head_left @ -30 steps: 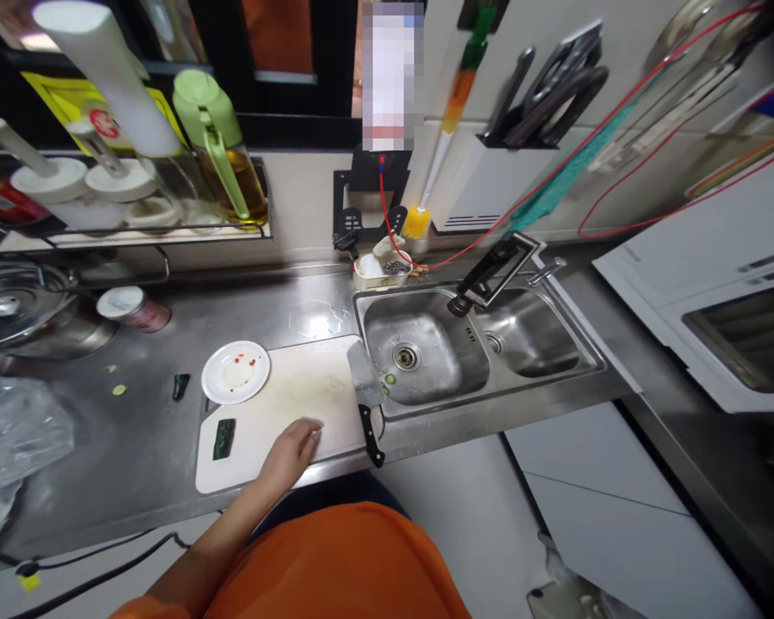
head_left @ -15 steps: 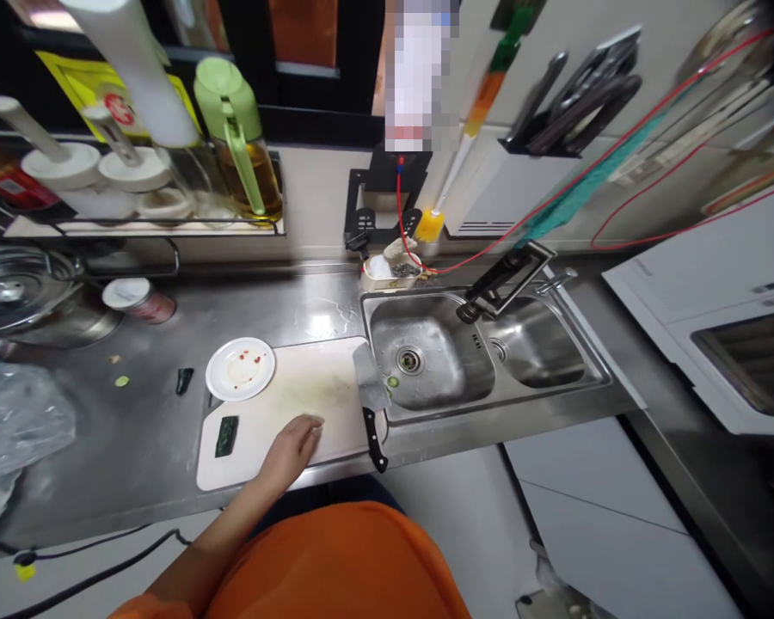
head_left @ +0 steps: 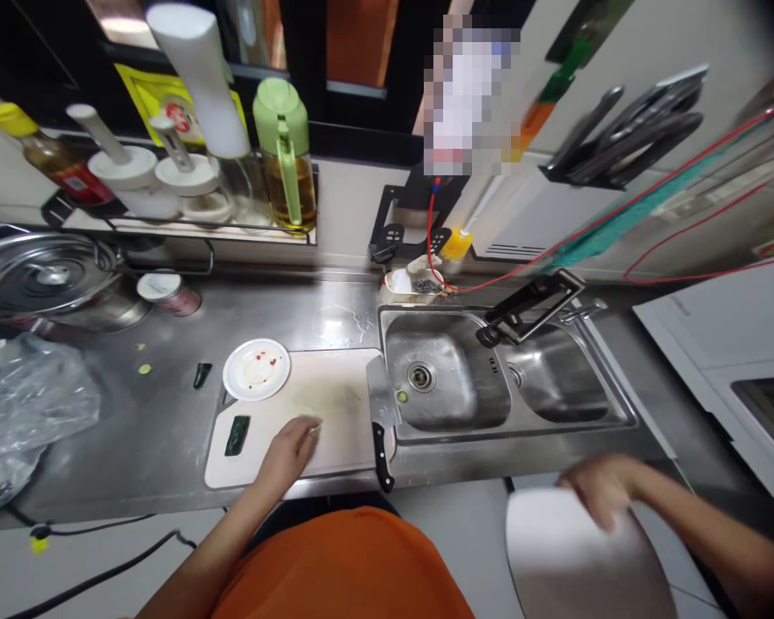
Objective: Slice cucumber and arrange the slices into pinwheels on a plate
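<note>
Your right hand (head_left: 598,490) grasps the upper edge of a large, white, rounded, flat object (head_left: 561,554), motion-blurred, in front of the stainless-steel counter (head_left: 135,438). Your left hand (head_left: 291,449) is at the near side of the white rectangular cutting board (head_left: 345,434), fingers curled; you cannot tell whether they enclose anything. A dark-green vegetable piece (head_left: 236,436) lies on the board's left part. A round white plate (head_left: 240,378) with red scraps overlaps its far left corner. A black-handled, broad-bladed knife (head_left: 381,413) lies at its right edge, beside the double-basin steel sink (head_left: 448,387).
</note>
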Demonstrator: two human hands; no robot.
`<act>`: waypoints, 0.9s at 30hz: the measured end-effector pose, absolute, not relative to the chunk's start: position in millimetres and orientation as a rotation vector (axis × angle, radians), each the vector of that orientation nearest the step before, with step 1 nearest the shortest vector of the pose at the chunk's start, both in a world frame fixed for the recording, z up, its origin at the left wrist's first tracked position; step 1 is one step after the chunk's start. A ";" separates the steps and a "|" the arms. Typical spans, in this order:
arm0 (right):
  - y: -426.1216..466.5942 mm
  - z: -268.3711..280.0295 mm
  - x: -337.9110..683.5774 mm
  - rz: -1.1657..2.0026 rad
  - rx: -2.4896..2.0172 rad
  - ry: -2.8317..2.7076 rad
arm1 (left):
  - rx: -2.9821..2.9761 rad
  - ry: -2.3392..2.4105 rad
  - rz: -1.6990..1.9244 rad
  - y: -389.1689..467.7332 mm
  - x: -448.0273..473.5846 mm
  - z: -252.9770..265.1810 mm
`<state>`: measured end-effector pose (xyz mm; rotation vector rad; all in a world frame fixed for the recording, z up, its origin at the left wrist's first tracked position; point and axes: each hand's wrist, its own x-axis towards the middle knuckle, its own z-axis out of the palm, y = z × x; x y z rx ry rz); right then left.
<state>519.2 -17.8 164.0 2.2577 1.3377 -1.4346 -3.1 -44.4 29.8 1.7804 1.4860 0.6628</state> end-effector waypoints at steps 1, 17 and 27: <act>6.1 169.4 517.3 -1.563 2.168 1.165 | 1.760 1.496 0.674 -43.3 -2.9 31.0; 187.0 32.5 270.0 -2.815 1.880 0.880 | 0.874 1.724 0.981 60.0 72.7 44.8; 211.8 8.7 239.6 -2.736 1.953 0.969 | 0.700 2.049 0.850 113.0 56.4 38.3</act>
